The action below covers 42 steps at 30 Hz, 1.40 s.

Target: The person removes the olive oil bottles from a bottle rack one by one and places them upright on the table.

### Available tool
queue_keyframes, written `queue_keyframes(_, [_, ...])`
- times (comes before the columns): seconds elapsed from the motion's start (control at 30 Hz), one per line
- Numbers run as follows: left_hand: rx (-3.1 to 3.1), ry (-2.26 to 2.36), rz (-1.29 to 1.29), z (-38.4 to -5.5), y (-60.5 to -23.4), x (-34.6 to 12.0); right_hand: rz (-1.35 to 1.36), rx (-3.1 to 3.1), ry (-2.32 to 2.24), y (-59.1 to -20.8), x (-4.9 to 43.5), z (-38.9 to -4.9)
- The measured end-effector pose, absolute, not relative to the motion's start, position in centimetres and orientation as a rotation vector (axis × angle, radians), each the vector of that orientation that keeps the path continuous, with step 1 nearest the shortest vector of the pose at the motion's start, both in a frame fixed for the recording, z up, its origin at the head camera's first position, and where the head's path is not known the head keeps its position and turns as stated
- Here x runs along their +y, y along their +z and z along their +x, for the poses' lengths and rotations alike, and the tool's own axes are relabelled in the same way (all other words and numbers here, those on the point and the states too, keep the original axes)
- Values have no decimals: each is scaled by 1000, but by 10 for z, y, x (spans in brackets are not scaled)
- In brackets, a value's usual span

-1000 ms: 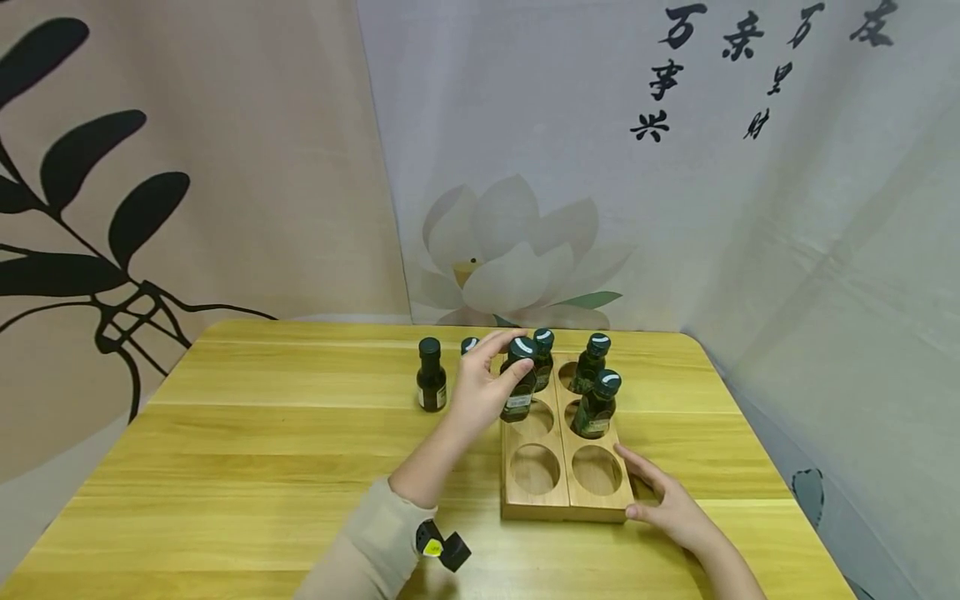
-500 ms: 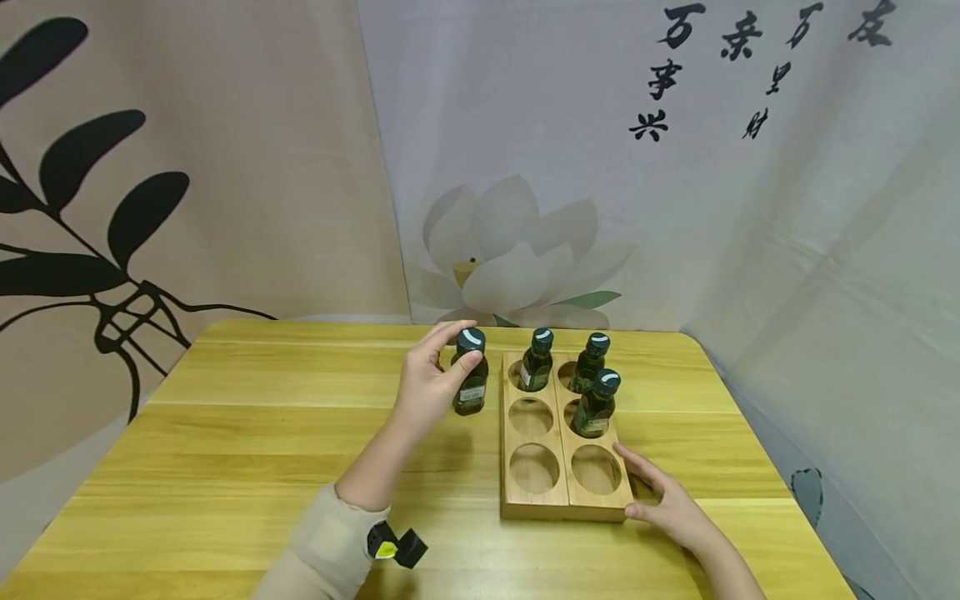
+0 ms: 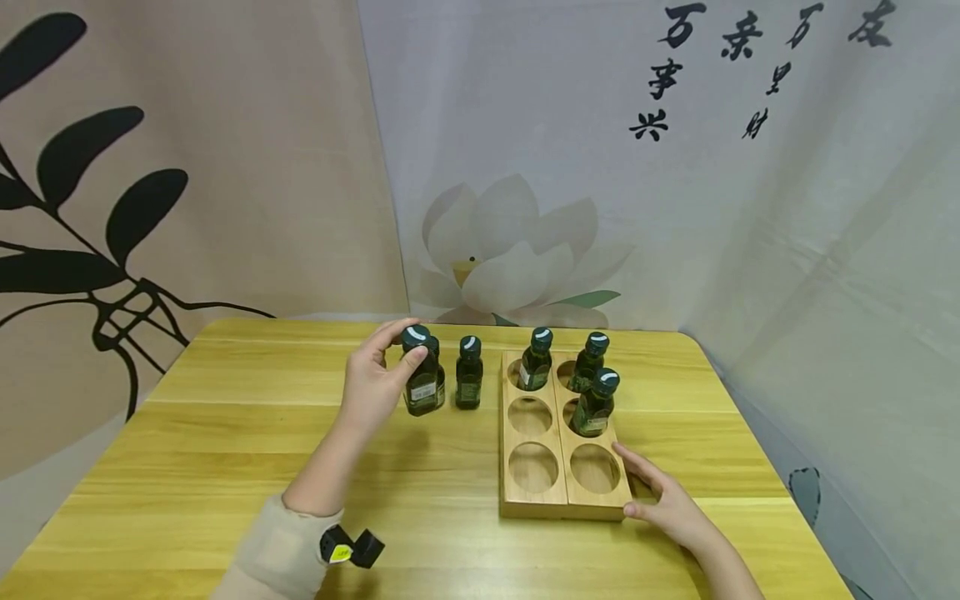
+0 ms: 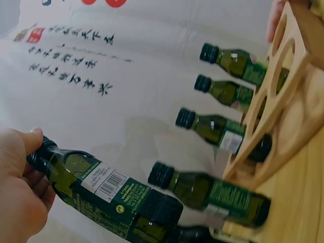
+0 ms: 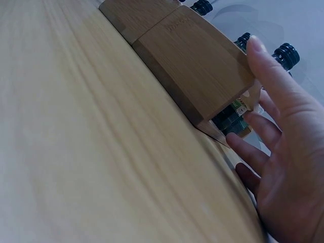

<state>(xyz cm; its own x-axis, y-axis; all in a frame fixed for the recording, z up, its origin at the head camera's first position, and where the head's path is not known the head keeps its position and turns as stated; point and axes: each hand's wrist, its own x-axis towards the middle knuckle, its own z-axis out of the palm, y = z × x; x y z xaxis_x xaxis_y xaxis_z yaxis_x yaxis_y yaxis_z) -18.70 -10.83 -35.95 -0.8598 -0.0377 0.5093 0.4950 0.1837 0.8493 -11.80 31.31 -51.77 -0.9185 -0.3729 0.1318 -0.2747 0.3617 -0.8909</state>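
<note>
My left hand (image 3: 372, 379) pinches a dark green glass oil bottle (image 3: 422, 396) by its cap and neck, upright and above the table. A barcode label shows on this bottle in the left wrist view. Right behind it, partly hidden, stands another bottle (image 3: 439, 383). A third bottle (image 3: 469, 375) stands to its right, beside the wooden rack (image 3: 532, 507). My right hand (image 3: 671, 506) rests at the rack's near right corner, thumb against its edge, fingers along the side. Three bottles sit in the rack's round holes: one far left (image 3: 536, 362), one far right (image 3: 588, 367), one middle right (image 3: 594, 408).
The wooden table (image 3: 247, 450) extends left and in front of the rack. Behind it hangs a printed cloth backdrop (image 3: 517, 150). A small black device (image 3: 351, 547) is strapped to the left sleeve.
My left hand has carried its bottle leftward from over the rack, past the standing bottle, to in front of another bottle. The right hand and the rack have stayed put.
</note>
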Motion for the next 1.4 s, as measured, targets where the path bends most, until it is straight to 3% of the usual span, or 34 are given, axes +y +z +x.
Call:
queue_keyframes(0.53, [-2021, -1642, -292, -207, -370, -144, -614, 2484, -1653, -520, 315, -117])
queue_keyframes(1.4, [-2007, -1642, -187, -240, -398, -159, -585, 2483, -1636, -517, 313, -118])
